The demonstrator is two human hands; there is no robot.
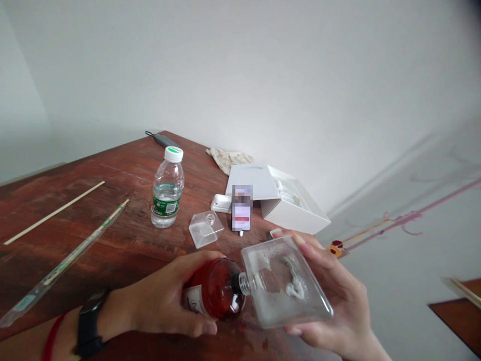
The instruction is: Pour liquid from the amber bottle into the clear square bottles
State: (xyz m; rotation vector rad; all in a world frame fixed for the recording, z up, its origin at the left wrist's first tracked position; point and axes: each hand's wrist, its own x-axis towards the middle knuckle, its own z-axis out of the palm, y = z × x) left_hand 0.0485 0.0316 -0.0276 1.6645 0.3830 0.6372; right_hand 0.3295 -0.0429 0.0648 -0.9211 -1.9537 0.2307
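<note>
My left hand [169, 301] is wrapped round a reddish-brown bottle [220, 291] with a white label, tilted so its dark neck points right. My right hand [334, 291] grips a clear square bottle [278, 301] from its far side, with whitish foam or residue inside. The clear bottle's threaded neck [246, 284] meets the dark neck of the brown bottle. Whether liquid passes between them I cannot tell. A small clear plastic cover [205, 230] lies on the table just beyond my hands.
On the wooden table [124, 260] stands a water bottle [165, 200] with a green label. A phone [241, 215] leans against a white box [251, 175], beside a white case [221, 202]. Chopsticks, one bare [56, 211] and some in a wrapper [71, 255], lie left. A cloth [225, 158] lies behind.
</note>
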